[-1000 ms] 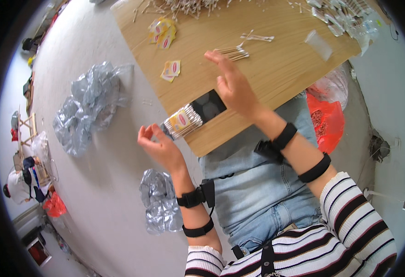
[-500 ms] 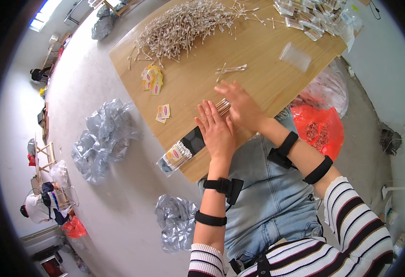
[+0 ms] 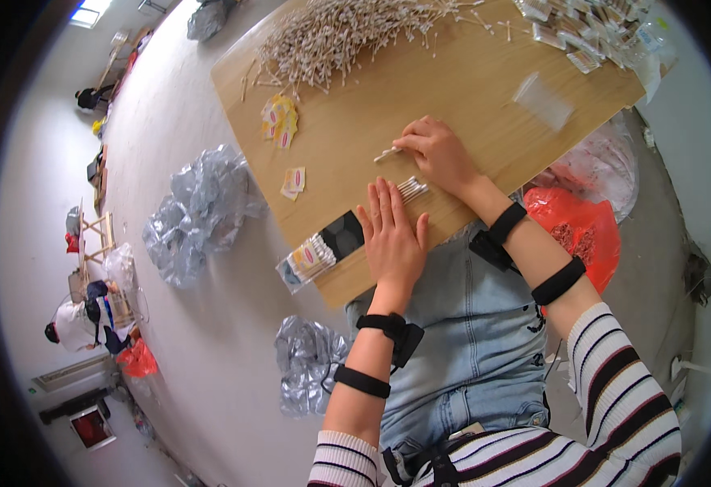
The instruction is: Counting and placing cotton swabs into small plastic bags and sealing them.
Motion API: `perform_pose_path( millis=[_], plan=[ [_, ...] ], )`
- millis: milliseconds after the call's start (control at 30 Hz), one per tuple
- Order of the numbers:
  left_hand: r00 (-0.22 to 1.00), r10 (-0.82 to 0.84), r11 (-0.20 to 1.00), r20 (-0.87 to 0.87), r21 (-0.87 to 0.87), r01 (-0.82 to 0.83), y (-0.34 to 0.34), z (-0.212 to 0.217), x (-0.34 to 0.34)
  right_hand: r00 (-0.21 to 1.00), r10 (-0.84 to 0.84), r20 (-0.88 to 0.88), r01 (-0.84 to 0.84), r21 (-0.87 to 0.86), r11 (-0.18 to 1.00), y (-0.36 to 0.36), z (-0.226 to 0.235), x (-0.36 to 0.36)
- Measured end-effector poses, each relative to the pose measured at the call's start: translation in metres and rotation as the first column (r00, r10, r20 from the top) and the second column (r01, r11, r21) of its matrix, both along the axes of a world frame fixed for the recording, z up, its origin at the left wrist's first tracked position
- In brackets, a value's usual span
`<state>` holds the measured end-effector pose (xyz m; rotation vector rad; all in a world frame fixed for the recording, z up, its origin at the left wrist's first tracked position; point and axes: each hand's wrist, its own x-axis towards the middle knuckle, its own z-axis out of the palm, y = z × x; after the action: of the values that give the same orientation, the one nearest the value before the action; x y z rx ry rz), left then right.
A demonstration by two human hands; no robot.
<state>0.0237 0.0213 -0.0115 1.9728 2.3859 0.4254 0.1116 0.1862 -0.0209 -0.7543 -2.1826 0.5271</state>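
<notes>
My left hand (image 3: 393, 243) lies flat with fingers stretched over a row of cotton swabs (image 3: 413, 189), whose white tips stick out past its fingers. Just beyond, my right hand (image 3: 441, 156) is closed in a pinch on a few loose cotton swabs (image 3: 385, 155), held low over the wooden table (image 3: 347, 134); how many is hidden. By the table's left front edge lies a clear packet (image 3: 310, 260) filled with cotton swabs and a yellow-and-white card. Between it and my left hand is a flat dark piece with a hexagon pattern (image 3: 344, 235).
A big heap of cotton swabs (image 3: 347, 40) covers the far side. Small yellow cards (image 3: 281, 120) and a few more (image 3: 294, 183) lie at left. Clear empty sleeves (image 3: 543, 101) and filled packets (image 3: 582, 36) are at right. A red bag (image 3: 590, 235) stands beside the table.
My right hand has left the row of swabs, reached a little farther out and closed on the loose swabs there. My left hand stays flat on the row. The whole view has shifted slightly.
</notes>
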Motion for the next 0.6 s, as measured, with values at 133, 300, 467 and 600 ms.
perform_pose_path(
  millis=[133,300,467,600],
  plan=[
    [1.000,0.009,0.997,0.019,0.079,-0.010,0.006,-0.001,0.002,0.980,0.200,-0.011,-0.200,-0.033,0.979,-0.030,0.001,-0.003],
    [0.999,0.031,0.997,0.009,0.066,-0.031,0.007,-0.005,0.000,0.994,0.012,-0.113,-0.034,-0.195,0.980,-0.036,0.006,0.007],
    [1.000,0.022,0.997,-0.006,0.077,-0.021,0.008,-0.008,0.002,0.998,-0.031,-0.048,0.031,0.009,0.999,-0.038,0.000,0.028],
    [1.000,0.018,0.996,-0.009,0.087,-0.017,0.009,-0.008,0.001,1.000,-0.021,-0.012,0.020,-0.027,0.999,-0.042,0.004,0.036]
  ],
)
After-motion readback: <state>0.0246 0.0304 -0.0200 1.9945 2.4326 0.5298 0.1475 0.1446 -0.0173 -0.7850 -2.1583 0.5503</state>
